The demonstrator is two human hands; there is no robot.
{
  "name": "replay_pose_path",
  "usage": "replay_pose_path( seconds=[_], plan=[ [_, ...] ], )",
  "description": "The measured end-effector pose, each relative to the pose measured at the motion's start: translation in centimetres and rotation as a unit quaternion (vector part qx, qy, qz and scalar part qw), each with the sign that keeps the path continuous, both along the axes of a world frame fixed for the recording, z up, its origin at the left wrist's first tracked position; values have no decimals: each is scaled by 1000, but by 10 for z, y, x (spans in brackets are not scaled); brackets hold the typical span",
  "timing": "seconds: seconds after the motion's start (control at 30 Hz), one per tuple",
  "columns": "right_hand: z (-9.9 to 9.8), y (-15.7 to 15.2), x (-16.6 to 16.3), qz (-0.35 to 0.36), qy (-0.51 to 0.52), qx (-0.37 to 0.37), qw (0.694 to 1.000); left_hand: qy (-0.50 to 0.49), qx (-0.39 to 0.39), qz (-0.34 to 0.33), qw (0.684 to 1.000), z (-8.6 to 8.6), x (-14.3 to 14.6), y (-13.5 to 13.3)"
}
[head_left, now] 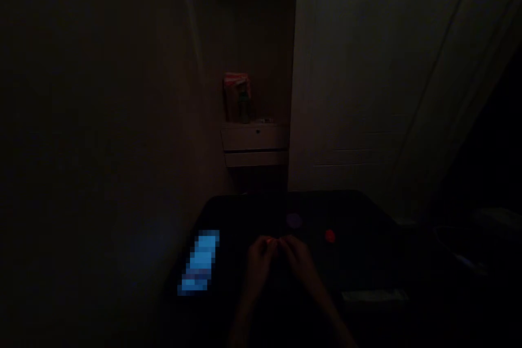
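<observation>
The room is very dark. My left hand (261, 262) and my right hand (297, 258) meet over a dark table (359, 212), fingertips pinched together. Between the fingertips shows a small orange-red piece (272, 240), too dim to name. A small red round thing (330, 236) lies on the table to the right of my right hand. A faint purple round thing (293, 221) lies just beyond the hands.
A glowing blue screen (200, 263) lies at the table's left. A pale flat object (375, 296) lies at the right front. Behind the table a small white drawer unit (255, 144) holds a red packet (235, 92) and a green bottle (244, 106). A white door (367, 76) stands on the right.
</observation>
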State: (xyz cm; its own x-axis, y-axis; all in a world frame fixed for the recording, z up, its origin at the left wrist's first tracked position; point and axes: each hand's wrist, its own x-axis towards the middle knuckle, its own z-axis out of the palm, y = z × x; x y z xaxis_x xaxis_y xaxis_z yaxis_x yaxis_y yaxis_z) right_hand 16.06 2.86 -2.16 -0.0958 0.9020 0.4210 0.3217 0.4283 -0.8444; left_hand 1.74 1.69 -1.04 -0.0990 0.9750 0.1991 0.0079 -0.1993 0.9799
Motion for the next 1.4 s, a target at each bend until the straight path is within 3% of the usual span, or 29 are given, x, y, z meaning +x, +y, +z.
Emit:
replay_pose_path(
  seconds=[0.23, 0.47, 0.7, 0.97, 1.4],
  plan=[
    [-7, 6, -4, -24, -12, 16, 1000, 11, -14, -40, 999, -4, -2, 4],
    [2, 3, -2, -43, 51, -10, 998, 52, 9, -35, 998, -6, -6, 4],
    [7, -2, -2, 68, 66, 34, 995, 83, 21, -10, 996, -7, -5, 2],
    [11, -5, -2, 38, 51, 28, 998, 102, -5, 0, 995, -7, -1, 2],
    [11, -8, -2, 53, 15, 45, 997, 69, -10, 16, 997, -6, -5, 4]
  ],
)
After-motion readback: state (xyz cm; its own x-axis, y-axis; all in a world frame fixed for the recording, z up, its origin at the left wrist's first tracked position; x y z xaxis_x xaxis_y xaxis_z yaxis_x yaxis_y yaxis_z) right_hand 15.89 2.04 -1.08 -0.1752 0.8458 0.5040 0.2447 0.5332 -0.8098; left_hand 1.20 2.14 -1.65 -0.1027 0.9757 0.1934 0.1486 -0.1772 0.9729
